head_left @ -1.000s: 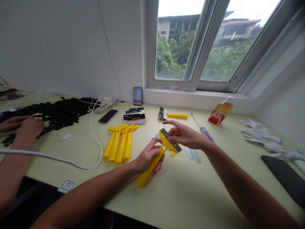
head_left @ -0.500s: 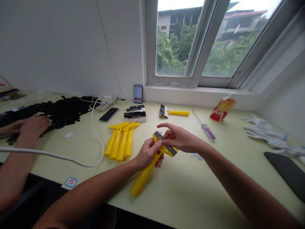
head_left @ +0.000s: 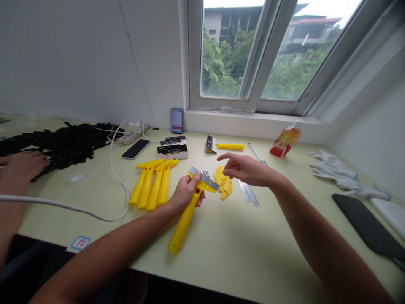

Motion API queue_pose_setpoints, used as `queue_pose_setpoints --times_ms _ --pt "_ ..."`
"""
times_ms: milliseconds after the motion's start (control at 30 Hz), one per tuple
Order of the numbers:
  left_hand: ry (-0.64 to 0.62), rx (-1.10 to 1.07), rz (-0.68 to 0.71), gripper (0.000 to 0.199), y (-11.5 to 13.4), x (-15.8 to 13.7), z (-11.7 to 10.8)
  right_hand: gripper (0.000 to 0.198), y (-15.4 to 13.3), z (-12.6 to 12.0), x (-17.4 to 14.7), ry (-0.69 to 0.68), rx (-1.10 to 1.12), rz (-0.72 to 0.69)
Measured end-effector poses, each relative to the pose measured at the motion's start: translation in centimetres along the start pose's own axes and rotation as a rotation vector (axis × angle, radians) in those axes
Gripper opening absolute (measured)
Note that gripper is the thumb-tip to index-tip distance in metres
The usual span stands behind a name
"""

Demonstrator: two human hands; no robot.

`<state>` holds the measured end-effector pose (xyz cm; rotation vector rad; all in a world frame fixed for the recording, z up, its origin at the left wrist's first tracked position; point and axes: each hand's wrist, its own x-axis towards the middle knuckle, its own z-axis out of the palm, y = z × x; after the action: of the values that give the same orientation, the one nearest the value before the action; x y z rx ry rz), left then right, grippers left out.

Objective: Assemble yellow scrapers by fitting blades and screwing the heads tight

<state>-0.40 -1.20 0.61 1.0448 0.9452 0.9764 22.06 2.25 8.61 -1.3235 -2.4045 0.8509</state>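
My left hand grips a yellow scraper just under its head, thumb pressed on the grey metal blade lying across that head. The scraper's handle slants down toward the table's front edge. My right hand hangs to the right of the scraper, index finger and thumb apart, with nothing visible between them. Below its fingertips lie several yellow plastic plates. Loose metal blades rest beside these plates. Small metal screws show just behind the scraper head.
Yellow scraper handles lie left of my left hand. Behind are black packaging cards, a packaged scraper, a phone and a screwdriver. A bottle and gloves are right. A co-worker's hand touches black pieces.
My right hand has come off the blade and moved right, over the yellow plates. The scraper stays in my left hand. The view has shifted slightly right.
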Motion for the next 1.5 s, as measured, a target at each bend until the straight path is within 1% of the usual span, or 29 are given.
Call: queue_pose_setpoints --times_ms 33,100,167,200,233,300,367,433,500,567,633,700,833,900,967,1033,1133,1167,1233,1400,1500 --pt "0.009 -0.002 -0.026 0.047 -0.1 0.3 -0.1 0.049 1.3 -0.7 -0.1 -0.042 -0.083 0.063" --pt "0.017 -0.01 -0.07 0.049 -0.3 0.7 -0.4 0.06 4.0 -1.6 -0.1 -0.186 -0.219 0.238" --pt "0.014 -0.018 -0.093 0.049 -0.5 0.9 -0.5 0.066 6.3 -1.8 0.2 -0.248 -0.307 0.369" --pt "0.009 -0.019 -0.095 0.049 -0.5 0.9 -0.5 0.065 7.1 -1.7 0.4 -0.256 -0.324 0.39" --pt "0.005 -0.016 -0.09 0.048 -0.6 0.9 -0.5 0.063 7.6 -1.4 0.6 -0.246 -0.326 0.375" --pt "0.001 -0.004 -0.073 0.046 -0.6 0.8 -0.6 0.058 7.8 -0.6 1.1 -0.193 -0.292 0.261" --pt "0.006 0.013 -0.056 0.044 -0.5 0.7 -0.6 0.056 7.4 0.5 1.7 -0.116 -0.255 0.124" --pt "0.015 0.025 -0.044 0.043 -0.4 0.6 -0.6 0.056 6.7 1.6 2.2 -0.064 -0.247 0.055" --pt "0.019 0.031 -0.037 0.042 -0.3 0.6 -0.5 0.058 6.1 2.7 2.8 -0.026 -0.286 0.089" --pt "0.019 0.035 -0.041 0.042 -0.3 0.6 -0.5 0.06 5.8 3.6 3.2 0.016 -0.335 0.165" --pt "0.013 0.038 -0.052 0.042 -0.3 0.6 -0.4 0.061 5.7 4.1 3.5 0.041 -0.363 0.221" --pt "-0.009 0.039 -0.059 0.042 -0.4 0.6 -0.4 0.06 5.6 4.1 3.6 0.04 -0.36 0.244" --pt "-0.03 0.029 -0.066 0.041 -0.6 0.6 -0.4 0.067 5.6 3.9 3.6 0.024 -0.31 0.273" --pt "-0.033 0.014 -0.076 0.041 -0.8 0.6 -0.5 0.073 5.6 3.8 3.6 0.036 -0.235 0.264" --pt "-0.056 -0.002 -0.075 0.04 -0.9 0.7 -0.5 0.074 5.7 3.6 3.6 0.051 -0.108 0.222" --pt "-0.082 -0.01 -0.068 0.04 -1.0 0.7 -0.6 0.065 5.7 3.3 3.5 0.052 0.013 0.156" --pt "-0.101 -0.018 -0.05 0.039 -1.2 0.8 -0.7 0.032 5.3 2.2 3.0 -0.016 0.094 0.047" --pt "-0.106 -0.023 -0.046 0.038 -1.2 0.8 -0.7 0.029 5.1 1.7 2.8 -0.042 0.101 0.019" --pt "-0.117 -0.038 -0.041 0.038 -1.2 0.8 -0.6 0.034 4.4 0.7 2.2 -0.069 0.141 -0.018" --pt "-0.133 -0.053 -0.034 0.039 -1.1 0.7 -0.5 0.035 2.4 -1.7 0.4 -0.04 0.288 -0.018" --pt "-0.119 -0.018 -0.024 0.039 -1.0 0.6 -0.5 0.037 1.8 -2.7 -0.5 0.013 0.166 0.013"
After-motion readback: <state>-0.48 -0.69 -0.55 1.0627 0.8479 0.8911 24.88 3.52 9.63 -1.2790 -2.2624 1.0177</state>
